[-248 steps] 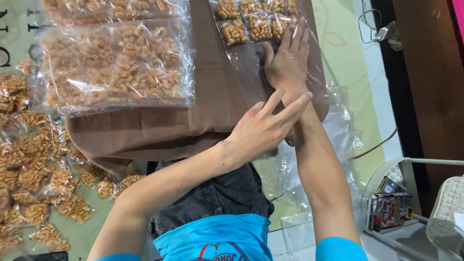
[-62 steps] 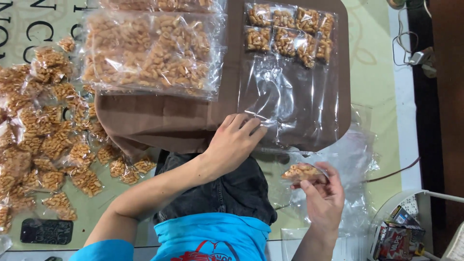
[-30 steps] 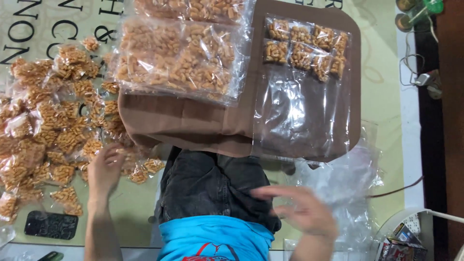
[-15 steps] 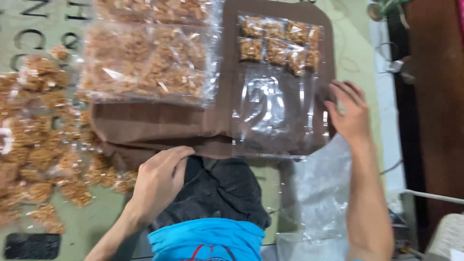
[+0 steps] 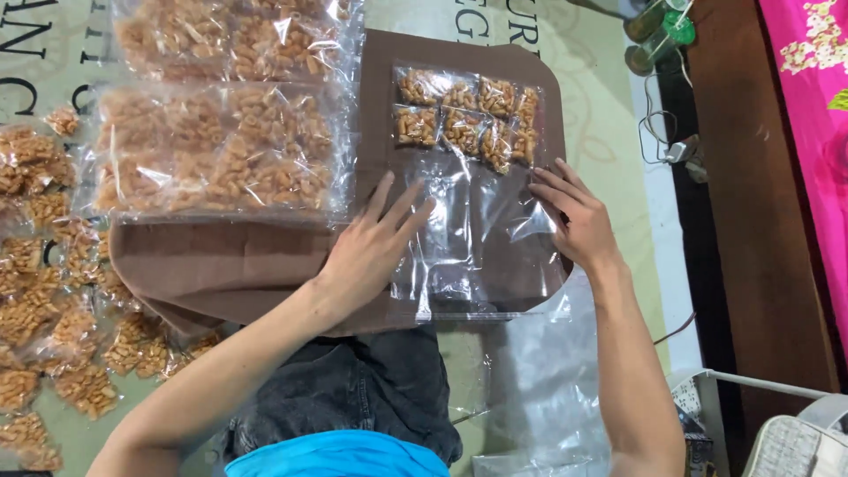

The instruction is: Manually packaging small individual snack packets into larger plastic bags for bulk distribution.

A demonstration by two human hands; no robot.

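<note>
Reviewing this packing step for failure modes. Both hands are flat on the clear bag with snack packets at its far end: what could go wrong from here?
1. The clear bag is slick and creased under the left hand and right hand; it may slide on the brown board.
2. The small snack packets inside look loosely stacked and could shift out of rows.
3. The board overhangs the lap, so pressure might tip it.
</note>
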